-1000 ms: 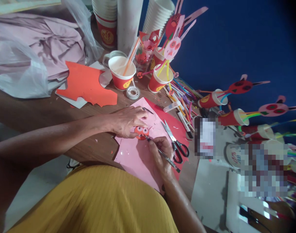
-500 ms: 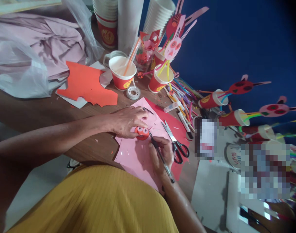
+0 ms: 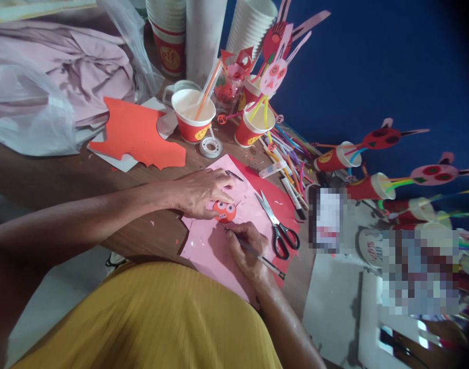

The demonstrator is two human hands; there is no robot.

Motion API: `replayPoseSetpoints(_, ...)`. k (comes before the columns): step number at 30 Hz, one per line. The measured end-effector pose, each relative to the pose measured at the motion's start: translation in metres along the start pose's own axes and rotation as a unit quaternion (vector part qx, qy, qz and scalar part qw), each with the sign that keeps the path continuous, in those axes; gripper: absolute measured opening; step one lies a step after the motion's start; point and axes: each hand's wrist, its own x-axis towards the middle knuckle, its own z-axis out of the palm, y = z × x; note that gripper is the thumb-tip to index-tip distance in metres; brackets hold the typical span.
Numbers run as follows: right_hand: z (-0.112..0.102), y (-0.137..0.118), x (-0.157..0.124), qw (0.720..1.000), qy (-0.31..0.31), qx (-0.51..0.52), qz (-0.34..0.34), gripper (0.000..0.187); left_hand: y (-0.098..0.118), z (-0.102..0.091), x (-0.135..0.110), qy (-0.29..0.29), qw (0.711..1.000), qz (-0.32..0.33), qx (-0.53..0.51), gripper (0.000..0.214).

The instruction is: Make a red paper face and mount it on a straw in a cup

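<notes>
A small round orange-red paper face (image 3: 225, 211) with white eyes and marks for a mouth lies on a pink paper sheet (image 3: 207, 246). My left hand (image 3: 203, 192) rests on the sheet, its thumb and fingers bent around the disc's left edge and pinning it down. My right hand (image 3: 251, 251) is closed around a pen (image 3: 270, 265) with a clear barrel, its tip just below the disc. Black-handled scissors (image 3: 276, 225) lie slightly apart on the sheet beyond my right hand. A thin black pen cap or clip (image 3: 235, 176) sits above my left fingers.
A cut orange sheet (image 3: 136, 133), a tape roll (image 3: 210, 147) and a red paper cup (image 3: 194, 115) stand or lie farther left. Markers (image 3: 291, 197) and coloured sticks line the back. Decorated cups (image 3: 336, 156) and a blurred phone-like object (image 3: 326, 219) are at right.
My right hand and pen have moved down and left, from the disc's right side to below it. More marks show at the disc's mouth. My left hand has stayed put.
</notes>
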Motion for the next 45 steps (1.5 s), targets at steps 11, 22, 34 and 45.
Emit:
replayPoseSetpoints(11,0.000,0.000,0.001,0.999,-0.015,0.020,-0.027,0.004,0.000,-0.001,0.000,-0.015,1.000,-0.005,-0.007,0.038)
replayPoseSetpoints(22,-0.005,-0.001,0.002,0.999,-0.013,0.016,-0.031,0.004,-0.006,0.008,0.001,0.011,1.000,0.018,0.010,0.042)
replayPoseSetpoints(34,-0.004,0.011,0.006,0.975,0.204,0.028,-0.089,0.019,-0.011,0.010,0.007,0.048,0.999,0.023,0.010,0.031)
replayPoseSetpoints(45,0.008,-0.022,-0.016,0.935,-0.048,-0.039,-0.349,0.011,-0.006,0.008,0.005,0.067,0.997,0.033,0.024,0.025)
